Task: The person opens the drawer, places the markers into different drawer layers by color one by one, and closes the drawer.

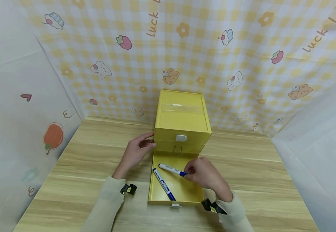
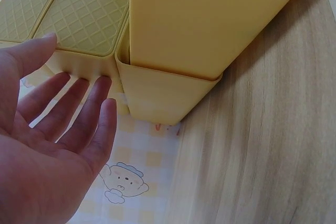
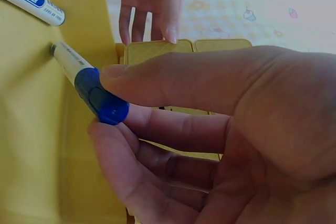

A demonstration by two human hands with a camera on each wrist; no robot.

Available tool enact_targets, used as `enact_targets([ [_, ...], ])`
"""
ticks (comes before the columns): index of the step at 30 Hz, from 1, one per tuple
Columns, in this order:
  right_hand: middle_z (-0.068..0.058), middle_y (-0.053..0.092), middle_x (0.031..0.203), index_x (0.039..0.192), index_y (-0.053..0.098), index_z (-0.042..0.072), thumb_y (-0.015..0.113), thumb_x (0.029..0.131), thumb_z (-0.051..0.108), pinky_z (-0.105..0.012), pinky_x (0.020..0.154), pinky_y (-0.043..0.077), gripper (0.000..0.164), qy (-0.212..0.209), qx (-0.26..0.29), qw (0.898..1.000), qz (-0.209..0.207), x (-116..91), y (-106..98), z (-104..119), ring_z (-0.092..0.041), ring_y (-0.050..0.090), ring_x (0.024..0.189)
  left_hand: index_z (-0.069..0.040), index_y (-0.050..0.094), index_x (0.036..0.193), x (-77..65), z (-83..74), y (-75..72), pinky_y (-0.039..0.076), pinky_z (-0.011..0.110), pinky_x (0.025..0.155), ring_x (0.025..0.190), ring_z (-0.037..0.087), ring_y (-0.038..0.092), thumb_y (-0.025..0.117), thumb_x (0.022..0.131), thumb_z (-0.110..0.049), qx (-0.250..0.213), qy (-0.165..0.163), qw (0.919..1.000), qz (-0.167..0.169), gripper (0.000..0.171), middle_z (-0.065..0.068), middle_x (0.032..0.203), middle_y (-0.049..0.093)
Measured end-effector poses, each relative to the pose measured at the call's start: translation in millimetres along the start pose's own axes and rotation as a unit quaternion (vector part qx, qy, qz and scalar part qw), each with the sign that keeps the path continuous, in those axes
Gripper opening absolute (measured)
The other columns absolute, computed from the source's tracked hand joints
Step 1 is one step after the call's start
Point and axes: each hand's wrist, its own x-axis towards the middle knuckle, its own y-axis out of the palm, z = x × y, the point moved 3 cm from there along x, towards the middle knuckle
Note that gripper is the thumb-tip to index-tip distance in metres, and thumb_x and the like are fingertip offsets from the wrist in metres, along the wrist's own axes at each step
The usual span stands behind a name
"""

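Observation:
My right hand (image 1: 205, 172) pinches a whiteboard marker (image 1: 170, 168) by its blue cap, between thumb and fingers. The marker's white body slants over the pulled-out bottom drawer (image 1: 186, 193), its far end close to the drawer surface in the right wrist view. A second blue-and-white whiteboard marker (image 1: 163, 184) lies in the drawer to the left. My left hand (image 1: 133, 154) rests its fingers against the left side of the yellow drawer cabinet (image 1: 182, 119). In the left wrist view those fingers (image 2: 94, 98) are extended along the cabinet's lower edge.
Clear tape (image 1: 182, 108) runs across the cabinet top. The upper drawer has a white pull tab (image 1: 181, 138), and another pull tab (image 1: 176, 205) sits on the bottom drawer's front. A wood-grain table (image 1: 249, 170) lies beneath, with a checked curtain (image 1: 144, 64) behind.

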Motion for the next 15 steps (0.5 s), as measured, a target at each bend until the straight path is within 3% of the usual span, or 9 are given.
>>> enact_targets([
  [15, 0.007, 0.072, 0.082, 0.094, 0.081, 0.004, 0.091, 0.088, 0.002, -0.025, 0.064, 0.057, 0.012, -0.016, 0.028, 0.998, 0.058, 2.7, 9.2, 4.7, -0.005, 0.063, 0.072, -0.002, 0.064, 0.152, 1.7, 1.3, -0.7, 0.063, 0.038, 0.099, 0.124, 0.037, 0.073, 0.080, 0.104, -0.015, 0.004, -0.002, 1.0000, 0.001, 0.052, 0.020, 0.141, 0.071],
])
